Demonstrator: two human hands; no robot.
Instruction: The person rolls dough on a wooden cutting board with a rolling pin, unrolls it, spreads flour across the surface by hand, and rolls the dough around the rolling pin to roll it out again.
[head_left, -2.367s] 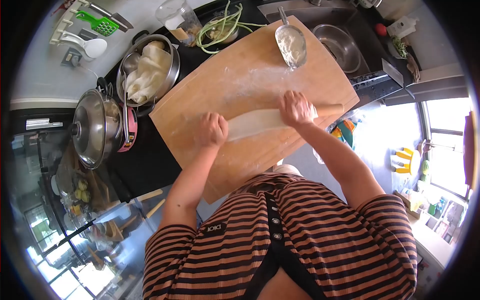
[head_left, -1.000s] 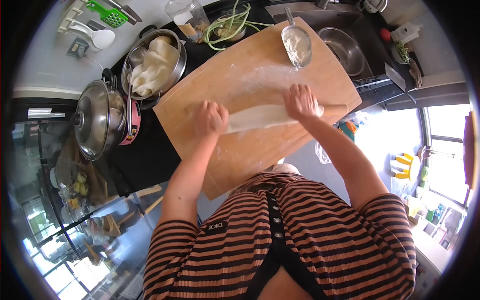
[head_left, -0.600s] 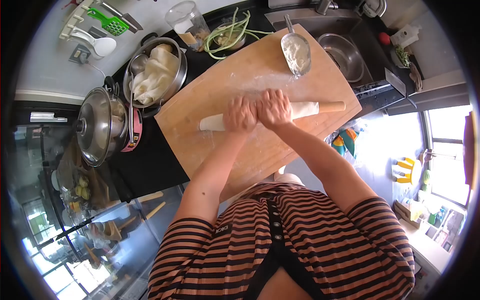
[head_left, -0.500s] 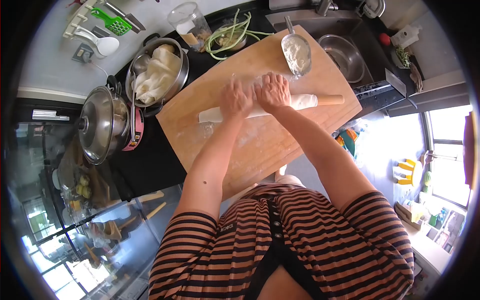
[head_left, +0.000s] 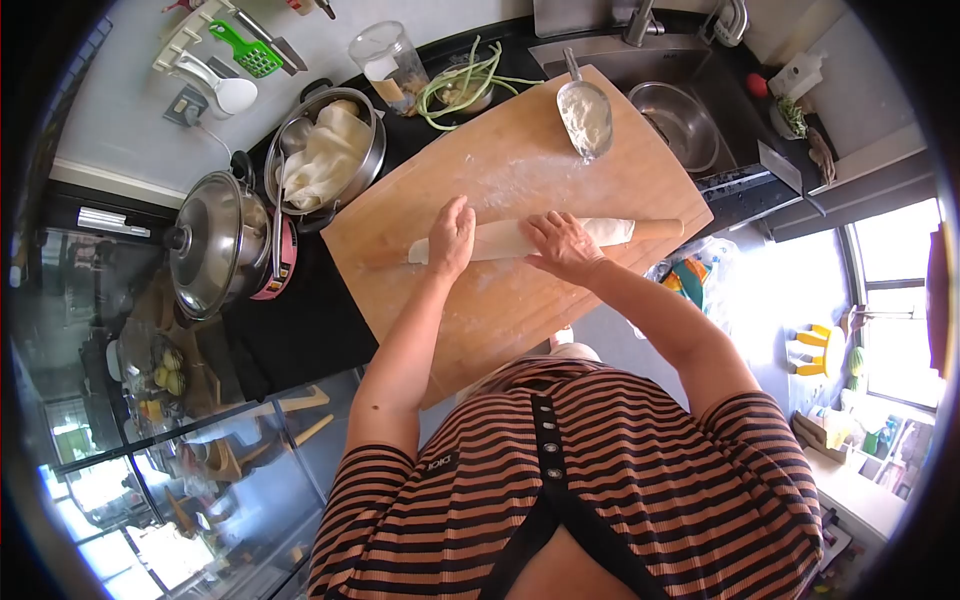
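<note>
A white sheet of dough (head_left: 500, 241) is wrapped around a wooden rolling pin (head_left: 658, 229), whose bare ends stick out at both sides. It lies across the floured wooden board (head_left: 525, 310). My right hand (head_left: 566, 246) rests palm down on the dough right of its middle, fingers stretched out. Turned on edge, my left hand (head_left: 453, 238) is at the dough's left part, its fingers extended and close together. The left palm is mostly hidden from view. At the board's far right corner lies a metal scoop (head_left: 584, 118) full of flour.
A steel pot (head_left: 372, 165) with cloth (head_left: 325, 155) and a lidded pan (head_left: 207, 245) stand left of the board. Green long beans (head_left: 460, 85) and a clear jar (head_left: 390, 68) sit behind it. A sink (head_left: 650, 68) with a steel bowl (head_left: 690, 125) is at back right.
Both hands have come nearer my body and moved farther apart. The left hand has turned on edge, and the right has flattened on the dough. The view has shifted slightly.
</note>
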